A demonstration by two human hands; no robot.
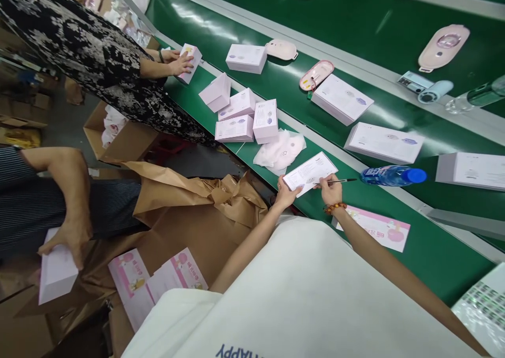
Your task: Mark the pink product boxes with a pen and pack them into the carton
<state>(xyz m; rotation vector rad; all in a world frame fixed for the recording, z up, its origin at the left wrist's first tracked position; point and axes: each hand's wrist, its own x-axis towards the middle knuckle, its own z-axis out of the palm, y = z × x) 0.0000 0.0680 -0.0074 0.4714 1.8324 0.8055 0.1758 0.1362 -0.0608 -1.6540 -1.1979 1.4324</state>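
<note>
- Workshop view: glossy green work surface (426, 268) with pale grey rails, running obliquely.
- Far left: one co-worker's hand (73, 237), near a dark striped garment, grips one pale lilac-white box (58, 276).
- Left: two pink-and-white printed boxes (185, 268) beside crumpled brown packing paper (158, 195); lettering inverted, not legible.
- Upper left: a second co-worker in black-and-white floral cloth (106, 47), both hands on one pink-and-white box (195, 52).
- Lower centre: white shirt (268, 284), inverted blue lettering "HAPPY".
- Centre: four white boxes (234, 128) clustered; just beside them, one frosted white bag (280, 150) around a pale pink oval object.
- Left hand (286, 194): clamped on the near left edge of one white rectangular box (310, 169), tilted above the green surface; its face bears fine illegible print and small purplish oval pictures.
- Right hand (330, 190): fingers closed round one slim black pen (344, 181) at the box's lower right; whether the tip touches cannot be told.
- Right: one flat pink-and-white package (382, 229), partly behind the right forearm; one blue plastic bottle (389, 175), label unreadable.
- Behind: four further white boxes (384, 142); four pale pink oval cases (444, 47), one open.
</note>
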